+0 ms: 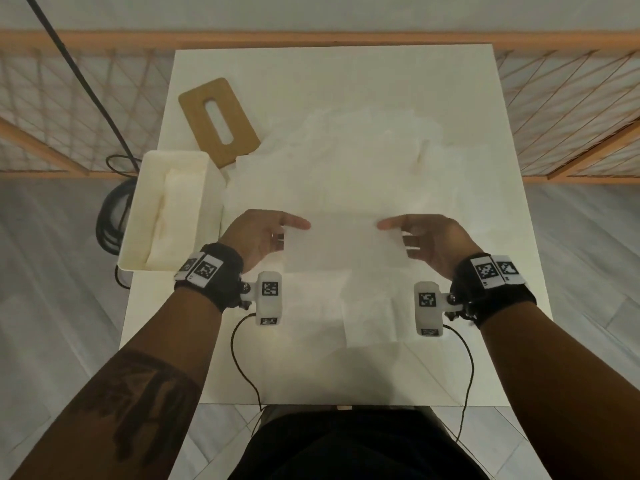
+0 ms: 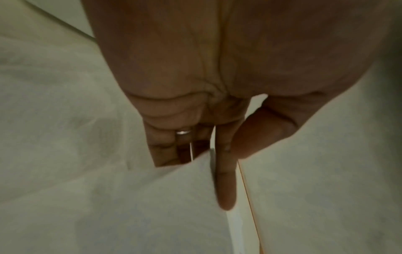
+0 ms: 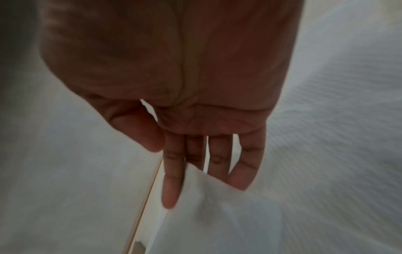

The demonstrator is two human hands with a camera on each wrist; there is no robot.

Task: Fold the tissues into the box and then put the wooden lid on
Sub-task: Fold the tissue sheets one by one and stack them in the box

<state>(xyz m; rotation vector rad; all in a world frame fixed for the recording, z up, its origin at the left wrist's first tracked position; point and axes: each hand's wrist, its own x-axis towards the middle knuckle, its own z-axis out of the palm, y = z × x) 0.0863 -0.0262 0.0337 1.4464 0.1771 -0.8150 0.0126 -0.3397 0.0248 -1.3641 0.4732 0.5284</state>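
Both hands, left hand (image 1: 265,233) and right hand (image 1: 429,239), pinch the tissue (image 1: 344,244) ends with fingers; keep edges level before carrying it toward the box (image 1: 169,209) at nine o'clock.

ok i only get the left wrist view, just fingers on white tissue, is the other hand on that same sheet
Observer: Yes, the right hand holds the opposite end of the folded tissue that the left hand holds.
Operator: wheres the box
Observer: The white box sits at the left edge of the table, with folded tissues inside.
Operator: lid on yet
Observer: No, the wooden lid lies flat on the table beyond the box.
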